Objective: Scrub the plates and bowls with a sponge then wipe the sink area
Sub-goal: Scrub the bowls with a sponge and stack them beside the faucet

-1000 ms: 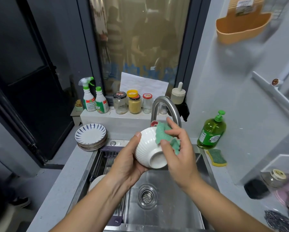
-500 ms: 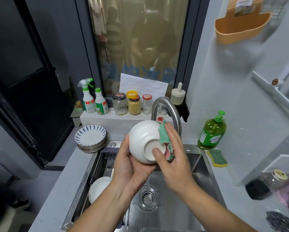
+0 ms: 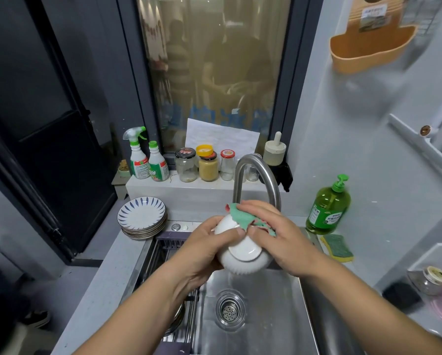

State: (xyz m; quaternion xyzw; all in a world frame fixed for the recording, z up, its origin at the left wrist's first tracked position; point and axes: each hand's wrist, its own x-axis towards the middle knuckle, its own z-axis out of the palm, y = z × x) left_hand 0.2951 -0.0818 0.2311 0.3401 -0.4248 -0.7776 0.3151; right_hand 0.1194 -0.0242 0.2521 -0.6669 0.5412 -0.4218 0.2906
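A white ribbed bowl (image 3: 243,262) is held over the steel sink (image 3: 260,316), its foot ring turned toward me. My left hand (image 3: 202,252) grips the bowl from the left, thumb across its top. My right hand (image 3: 278,239) presses a green and red cloth (image 3: 240,216) against the bowl's far upper side, just under the faucet spout (image 3: 255,180). A stack of blue-patterned plates (image 3: 143,219) rests on the counter left of the sink. A yellow and green sponge (image 3: 339,247) lies on the right counter.
A green dish soap bottle (image 3: 328,206) stands right of the faucet. Spray bottles (image 3: 146,157) and jars (image 3: 207,165) line the ledge behind. A drying rack (image 3: 173,247) fills the sink's left part, holding a dish mostly hidden under my left arm. A lidded glass jar (image 3: 432,279) sits far right.
The bowl has been turned so its foot ring faces me and lowered slightly. My right hand with the cloth slid from the bowl's base up over its far top side.
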